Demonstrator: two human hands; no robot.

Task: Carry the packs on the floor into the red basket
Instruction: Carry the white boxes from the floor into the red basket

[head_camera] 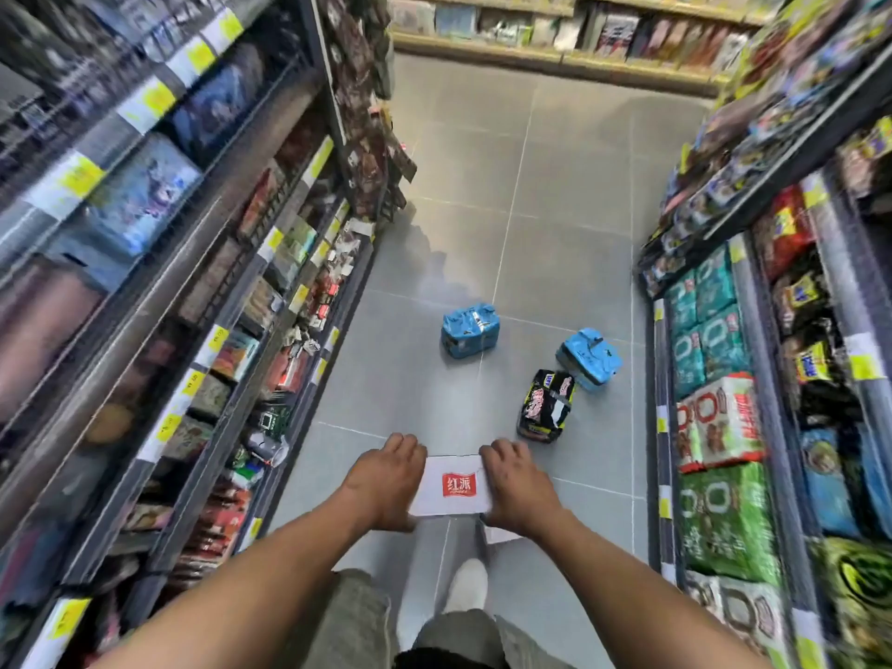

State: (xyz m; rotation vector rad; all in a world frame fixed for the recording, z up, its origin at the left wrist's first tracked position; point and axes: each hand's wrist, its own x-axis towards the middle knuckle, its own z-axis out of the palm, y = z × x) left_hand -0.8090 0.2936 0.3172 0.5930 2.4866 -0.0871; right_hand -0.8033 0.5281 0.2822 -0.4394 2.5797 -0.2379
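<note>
In the aisle between two rows of shelves (pixel 193 282), out in front at about waist level above the grey floor (pixel 555 185): a white pack (pixel 451 485) with a red label, held flat and label up. Gripped at its two short ends, left hand (pixel 383 480) on the left end and right hand (pixel 519 482) on the right, fingers (pixel 403 444) of both curled down over the far edge, palms pressing inward. Thumbs hidden beneath, so no telling the hold on the underside. Judged to be the carrying step, with the red basket nowhere in view. To do it well: keep the pack level, press evenly from both sides without buckling the soft wrapper, find the basket before walking off, step round the packs ahead, and lower the load in rather than dropping it. Left on the floor, beyond the fingertips and untouched: a black pack (pixel 545 405) nearest, just past the right hand and a little to its right; a blue pack (pixel 589 357) at its far corner, touching or very nearly so, close to the right-hand shelves; a second blue pack (pixel 469 329) apart from those two, farther out towards the middle of the aisle. Probably three more trips, or fewer with packs stacked.
</note>
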